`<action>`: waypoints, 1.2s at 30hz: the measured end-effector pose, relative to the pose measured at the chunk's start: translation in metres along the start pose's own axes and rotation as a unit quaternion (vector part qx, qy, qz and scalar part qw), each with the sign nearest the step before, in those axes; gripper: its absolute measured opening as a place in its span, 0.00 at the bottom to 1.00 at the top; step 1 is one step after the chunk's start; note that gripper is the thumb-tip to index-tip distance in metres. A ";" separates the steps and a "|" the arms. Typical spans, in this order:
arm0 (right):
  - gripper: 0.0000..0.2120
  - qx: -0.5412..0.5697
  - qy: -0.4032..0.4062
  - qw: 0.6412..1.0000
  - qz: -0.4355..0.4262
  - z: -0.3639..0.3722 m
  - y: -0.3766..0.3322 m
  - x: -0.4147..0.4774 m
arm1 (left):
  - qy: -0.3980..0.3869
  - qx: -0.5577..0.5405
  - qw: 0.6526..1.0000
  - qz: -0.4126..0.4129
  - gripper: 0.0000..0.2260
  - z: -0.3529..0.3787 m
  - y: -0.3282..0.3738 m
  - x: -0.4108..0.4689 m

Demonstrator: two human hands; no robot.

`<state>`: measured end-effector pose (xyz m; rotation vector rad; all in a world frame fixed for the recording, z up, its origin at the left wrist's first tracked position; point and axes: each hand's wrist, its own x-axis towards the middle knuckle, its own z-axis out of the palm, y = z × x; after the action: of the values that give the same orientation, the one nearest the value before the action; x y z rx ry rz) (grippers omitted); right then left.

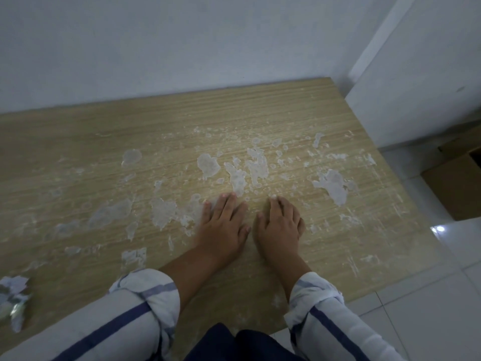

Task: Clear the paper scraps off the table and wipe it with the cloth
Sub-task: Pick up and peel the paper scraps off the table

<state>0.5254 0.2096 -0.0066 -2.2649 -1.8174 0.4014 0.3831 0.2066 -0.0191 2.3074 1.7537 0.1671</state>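
One broad wood-grain surface [78,152] fills the view, its far edge tight against a pale wall [182,43] and its right edge dropping off to a white tiled floor [429,295]. Down there a brown cardboard box [458,188] sits just beside that edge. Striped and rolled at the cuff, the left sleeve [117,316] and right sleeve [330,321] come in over the near edge. Now the hands, side by side near the middle and just apart. The left hand [223,225] lies flat, fingers straight and a little spread, tips on a whitish patch. The right hand [279,225] is arched, fingers bent, tips pressing the wood, holding nothing. Over by the near left corner lies a crumpled wad of paper [14,298]. And the paper scraps [207,165] are pale flattened patches stuck across the middle and out towards the right edge.
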 end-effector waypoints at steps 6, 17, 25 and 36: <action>0.21 0.004 -0.001 1.000 -0.016 -0.001 0.000 0.001 | -0.003 -0.008 1.000 0.000 0.25 0.002 0.001 0.002; 0.24 -0.002 0.005 1.000 -0.009 0.003 0.003 0.001 | 0.073 -0.144 0.987 -0.012 0.12 -0.011 0.003 0.019; 0.23 0.000 0.013 1.000 -0.020 0.005 0.005 0.002 | 0.087 -0.109 0.990 -0.022 0.07 -0.014 0.004 0.034; 0.23 -0.003 0.016 1.000 -0.025 0.005 0.005 0.001 | 0.073 -0.124 0.989 0.037 0.07 -0.010 -0.002 0.039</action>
<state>0.5282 0.2095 -0.0130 -2.2125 -1.8573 0.3489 0.3895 0.2463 -0.0121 2.2274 1.6076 0.5471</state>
